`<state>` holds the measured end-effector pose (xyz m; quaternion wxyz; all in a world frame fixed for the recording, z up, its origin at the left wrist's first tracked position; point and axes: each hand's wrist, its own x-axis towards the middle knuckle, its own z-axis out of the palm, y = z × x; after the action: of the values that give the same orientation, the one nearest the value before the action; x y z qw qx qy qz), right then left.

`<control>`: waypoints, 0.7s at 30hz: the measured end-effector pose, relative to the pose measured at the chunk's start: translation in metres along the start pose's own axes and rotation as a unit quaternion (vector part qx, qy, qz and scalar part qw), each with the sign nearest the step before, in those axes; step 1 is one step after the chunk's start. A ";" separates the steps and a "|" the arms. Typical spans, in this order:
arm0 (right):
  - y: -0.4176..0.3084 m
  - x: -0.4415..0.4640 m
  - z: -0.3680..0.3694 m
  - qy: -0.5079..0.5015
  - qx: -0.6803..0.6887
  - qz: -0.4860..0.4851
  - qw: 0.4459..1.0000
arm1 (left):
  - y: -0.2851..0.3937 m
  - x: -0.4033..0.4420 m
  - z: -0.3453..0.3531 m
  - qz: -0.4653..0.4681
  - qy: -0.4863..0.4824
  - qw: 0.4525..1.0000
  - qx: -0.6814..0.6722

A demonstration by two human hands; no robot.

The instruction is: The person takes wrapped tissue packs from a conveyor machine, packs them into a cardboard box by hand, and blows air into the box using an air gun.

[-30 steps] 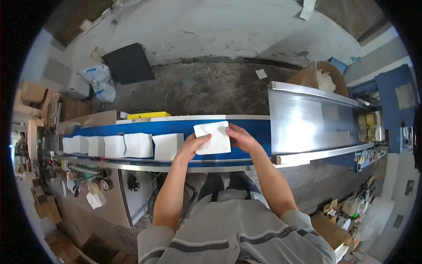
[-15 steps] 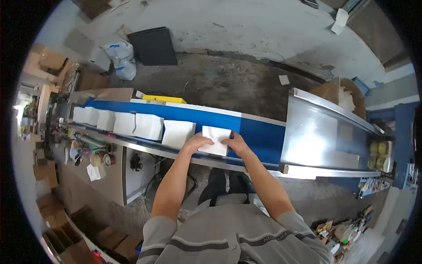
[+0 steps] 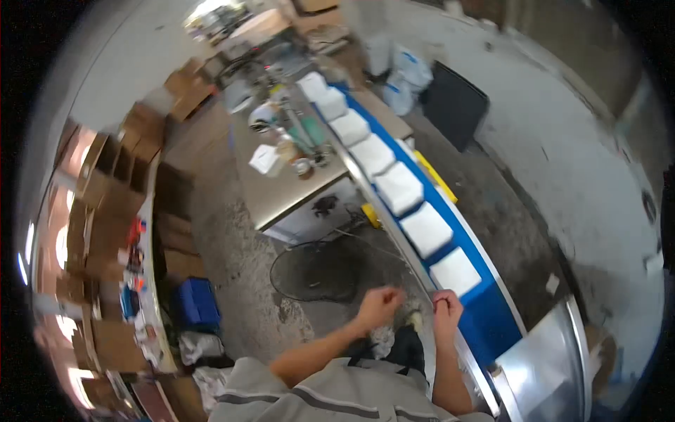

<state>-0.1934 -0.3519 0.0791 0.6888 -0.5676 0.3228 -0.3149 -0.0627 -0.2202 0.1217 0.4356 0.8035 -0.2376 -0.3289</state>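
Over the floor beside the conveyor is my left hand point(image 3: 382, 307), its fingers loosely curled and slightly blurred, with nothing visible in them. My right hand point(image 3: 447, 314) is at the conveyor's near rail, fingers curled in and holding nothing I can see. Just past it, on the blue belt point(image 3: 485, 323), lies the nearest white square stack point(image 3: 455, 272); a slim gap seems to separate hand and stack. Several similar white stacks, such as this white block point(image 3: 399, 188), run in a line up the belt. Whether they are paper or cloth I cannot tell.
A metal chute point(image 3: 545, 373) meets the belt's near end. Left of the conveyor stands a workbench point(image 3: 278, 190) with tools and tape rolls. A round black chair seat point(image 3: 316, 271) is below it. Shelves with cardboard boxes point(image 3: 116, 239) and a blue bin point(image 3: 197, 302) line the left.
Both hands have let go of the white stack, which now lies on the belt. My left hand has drawn away from the conveyor. The view has swung left along the belt.
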 end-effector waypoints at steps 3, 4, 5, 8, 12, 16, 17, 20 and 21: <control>-0.005 -0.015 0.077 -0.130 -0.082 -0.007 0.988 | -0.053 -0.054 -0.035 -0.068 0.003 0.997 0.036; 0.000 -0.026 0.106 -0.172 -0.119 -0.026 0.977 | -0.075 -0.074 -0.046 -0.066 0.031 0.997 0.014; 0.004 -0.040 0.137 -0.212 -0.157 -0.044 0.964 | -0.098 -0.092 -0.057 -0.065 0.056 0.996 -0.009; 0.030 -0.102 0.232 -0.365 -0.150 -0.025 0.919 | -0.169 -0.149 -0.101 -0.085 0.148 0.978 -0.117; 0.106 -0.211 0.342 -0.514 -0.195 0.065 0.833 | -0.279 -0.235 -0.176 -0.136 0.269 0.927 -0.221; 0.093 -0.306 0.454 -0.630 -0.240 -0.010 0.739 | -0.347 -0.325 -0.284 -0.253 0.305 0.891 -0.220; 0.097 -0.327 0.473 -0.661 -0.253 -0.009 0.707 | -0.365 -0.347 -0.306 -0.282 0.315 0.878 -0.225; 0.116 -0.371 0.519 -0.726 -0.252 -0.039 0.639 | -0.399 -0.386 -0.362 -0.224 0.441 0.817 -0.296; 0.117 -0.377 0.539 -0.737 -0.266 -0.040 0.620 | -0.397 -0.400 -0.391 -0.280 0.400 0.808 -0.331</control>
<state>0.0232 0.2802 0.0757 0.5010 -0.7804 -0.2467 0.2812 -0.0058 0.4608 0.0683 0.6204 0.7029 0.3160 -0.1452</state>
